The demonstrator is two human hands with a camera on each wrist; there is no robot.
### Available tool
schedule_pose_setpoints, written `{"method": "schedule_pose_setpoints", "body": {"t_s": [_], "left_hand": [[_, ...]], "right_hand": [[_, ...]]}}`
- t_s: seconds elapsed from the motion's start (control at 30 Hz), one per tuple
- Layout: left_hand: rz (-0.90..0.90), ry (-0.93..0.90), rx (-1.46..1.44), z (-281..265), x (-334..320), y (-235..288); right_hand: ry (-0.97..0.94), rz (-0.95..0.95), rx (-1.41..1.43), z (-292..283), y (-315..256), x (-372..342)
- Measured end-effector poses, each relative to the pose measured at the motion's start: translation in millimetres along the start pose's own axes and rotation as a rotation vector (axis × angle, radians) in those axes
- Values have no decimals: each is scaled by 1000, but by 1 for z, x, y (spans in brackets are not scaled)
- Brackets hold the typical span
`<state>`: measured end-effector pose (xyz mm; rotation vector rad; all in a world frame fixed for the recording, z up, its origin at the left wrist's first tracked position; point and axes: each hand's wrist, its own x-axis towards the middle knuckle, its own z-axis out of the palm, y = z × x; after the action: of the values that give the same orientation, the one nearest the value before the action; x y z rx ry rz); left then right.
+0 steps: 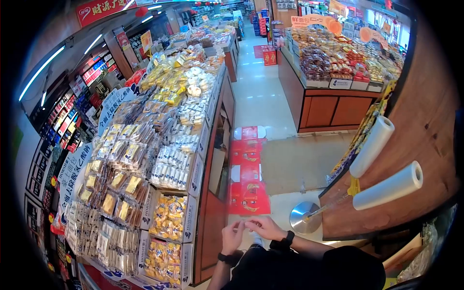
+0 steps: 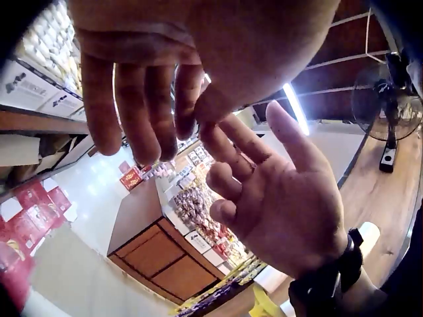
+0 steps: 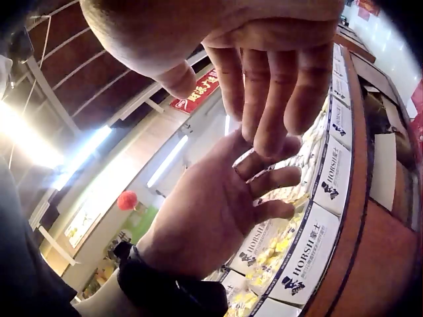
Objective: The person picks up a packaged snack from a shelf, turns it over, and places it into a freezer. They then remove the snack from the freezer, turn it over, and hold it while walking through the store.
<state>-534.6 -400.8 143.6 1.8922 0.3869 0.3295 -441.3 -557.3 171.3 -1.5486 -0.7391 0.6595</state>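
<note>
Both bare hands meet low in the head view, fingertips close together: the left hand (image 1: 233, 236) and the right hand (image 1: 265, 227). Neither holds anything that shows. Along the top of the left wrist view, the left hand (image 2: 149, 72) has its fingers hanging loosely spread, with the right hand (image 2: 284, 198) palm-up in front, its fingers slightly bent. In the right wrist view the right hand (image 3: 264, 59) hangs its relaxed fingers over those of the left hand (image 3: 211, 205). Their fingers overlap there; whether they touch is hard to tell.
A long counter of packaged snacks (image 1: 125, 154) stands at the left, and a wooden counter (image 1: 321, 108) at the upper right. Red flattened cardboard (image 1: 249, 183) lies on the floor. At the right are plastic bag rolls (image 1: 389, 186) and a round metal base (image 1: 305, 217).
</note>
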Motion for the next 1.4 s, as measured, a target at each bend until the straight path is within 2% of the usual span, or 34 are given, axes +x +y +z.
{"method": "schedule_pose_setpoints", "body": {"t_s": [0.13, 0.23, 0.37, 0.47, 0.57, 0.73, 0.87, 1.0, 1.13, 1.23, 1.33, 1.37, 1.4], "left_hand": [[76, 26, 14, -17, 48, -16], [21, 16, -25, -37, 81, -19], [37, -13, -78, -47, 123, -38], [36, -70, -79, -52, 149, -32], [33, -85, -53, -53, 169, -43], [35, -59, -108, -49, 208, -51], [-98, -96, -119, -49, 232, -47], [-80, -33, -79, -52, 261, -44], [-135, 34, 2, -58, 299, -38], [-149, 93, -10, -59, 330, -34], [-163, 202, -22, -58, 356, -29], [-170, 247, 36, -58, 363, -27], [-242, 232, 36, -59, 367, -30]], "right_hand": [[-15, -14, -57, -1, 1, 57], [-29, 12, -64, -3, -4, 92], [4, -4, -84, -6, -9, 134], [55, 8, -183, -9, -9, 153], [115, 63, -3, -7, -9, 167], [92, 168, -7, -25, 12, 197], [61, 172, 46, -48, 31, 229], [-32, 109, 2, -64, 47, 276], [-106, 85, 93, -80, 37, 335], [-171, 55, 30, -98, 21, 377], [-196, 45, 116, -107, 40, 408], [-202, 42, 47, -110, 47, 417], [-229, 54, 50, -111, 55, 426]]}}
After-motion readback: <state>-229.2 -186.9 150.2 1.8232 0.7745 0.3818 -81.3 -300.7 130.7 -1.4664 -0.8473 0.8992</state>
